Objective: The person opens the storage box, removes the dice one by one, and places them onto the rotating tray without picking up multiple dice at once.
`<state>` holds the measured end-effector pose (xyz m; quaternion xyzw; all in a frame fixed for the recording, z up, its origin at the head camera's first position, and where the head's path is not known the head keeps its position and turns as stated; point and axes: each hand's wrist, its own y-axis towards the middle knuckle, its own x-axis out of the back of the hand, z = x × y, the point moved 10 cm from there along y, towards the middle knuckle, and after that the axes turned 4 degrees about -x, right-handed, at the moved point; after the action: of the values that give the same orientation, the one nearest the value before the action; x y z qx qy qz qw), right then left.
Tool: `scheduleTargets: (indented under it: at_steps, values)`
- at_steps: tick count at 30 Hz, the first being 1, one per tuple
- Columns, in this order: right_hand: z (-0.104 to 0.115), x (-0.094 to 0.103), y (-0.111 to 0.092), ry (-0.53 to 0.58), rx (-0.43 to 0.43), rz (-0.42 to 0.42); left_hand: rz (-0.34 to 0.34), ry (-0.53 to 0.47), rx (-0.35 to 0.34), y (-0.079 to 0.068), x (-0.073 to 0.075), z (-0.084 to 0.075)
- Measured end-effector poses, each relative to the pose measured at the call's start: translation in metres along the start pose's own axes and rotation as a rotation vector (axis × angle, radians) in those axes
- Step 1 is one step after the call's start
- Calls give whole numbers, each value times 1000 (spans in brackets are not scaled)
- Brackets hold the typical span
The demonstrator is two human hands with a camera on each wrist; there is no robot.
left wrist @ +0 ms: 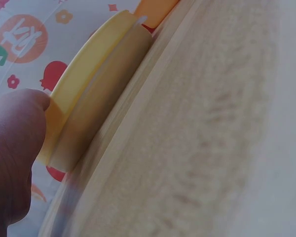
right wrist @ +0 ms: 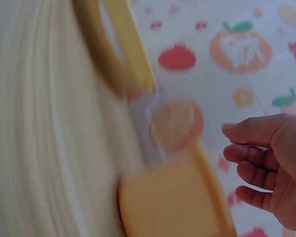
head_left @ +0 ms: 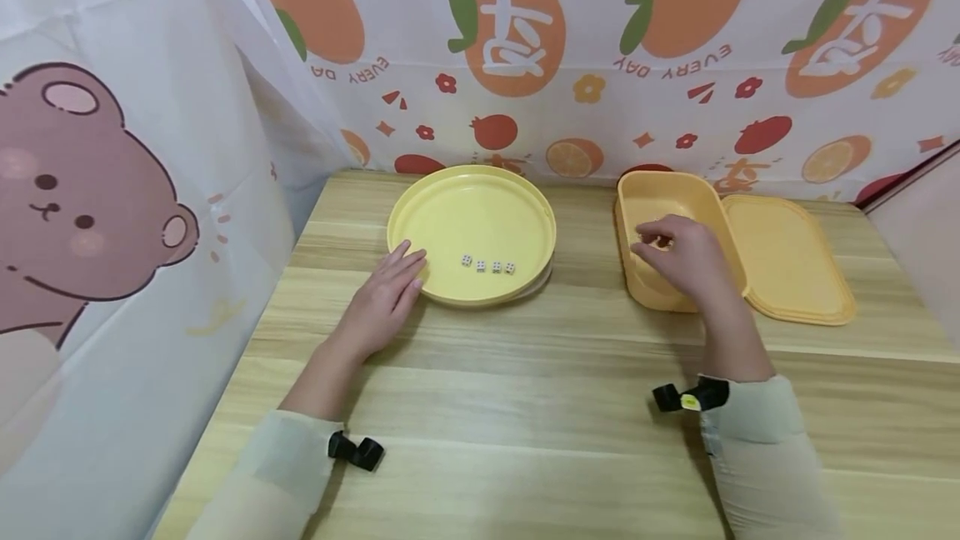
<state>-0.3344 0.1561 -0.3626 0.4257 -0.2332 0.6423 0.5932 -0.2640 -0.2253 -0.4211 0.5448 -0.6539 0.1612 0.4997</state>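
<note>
Nearest me in the head view are 2 pale sleeves, each with a black wrist mount at the cuff, the left mount [head_left: 367, 453] and the right mount [head_left: 666, 397]; the right mount carries a small yellow-green label [head_left: 689, 401] too small for me to read. Beyond them runs the bare wood-grain desk [head_left: 510, 407].

My left hand [head_left: 378, 307] lies at the left rim of the round yellow tray [head_left: 480, 211], fingers extended and slightly apart, clamped on nothing. 4 white dice [head_left: 481, 267] sit in a short row on the tray's near half, the leftmost set slightly back; their pips are too small to count surely.

My right hand [head_left: 686, 257] hovers over the orange-yellow rectangular box [head_left: 660, 300], fingers loosely bent, thumb apart from them; I see nothing gripped. Small dark specks show under the fingertips, and I can't tell what they are. The matching lid [head_left: 795, 261] lies off, just right of the box.

I judge the step in hand to be a reach at the box; the next move likely calls for a fine thumb-and-finger pinch, with light left-hand pressure so the dice don't shift.

Farthest back, the fruit-print cloth [head_left: 420, 15] reads "EVERY DAY", upside down, beside white characters I can't read confidently. I find no brand.
</note>
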Motion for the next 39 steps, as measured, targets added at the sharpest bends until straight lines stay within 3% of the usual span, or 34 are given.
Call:
scheduleTargets:
  at_steps: [5, 13, 17, 39]
  values:
    - [-41, 8, -7, -60, -73, 81, -4, 3, -7, -2, 2, 2]
    - [-81, -14, -3, -155, -134, 301, 22, -1, 23, -5, 0, 8]
    - [-90, -23, 1, -168, -151, 361, 20, 0, 31, -8, -1, 9]
    - [-93, -26, 6, -228, -142, 333, -9, 4, -9, -2, 0, 0]
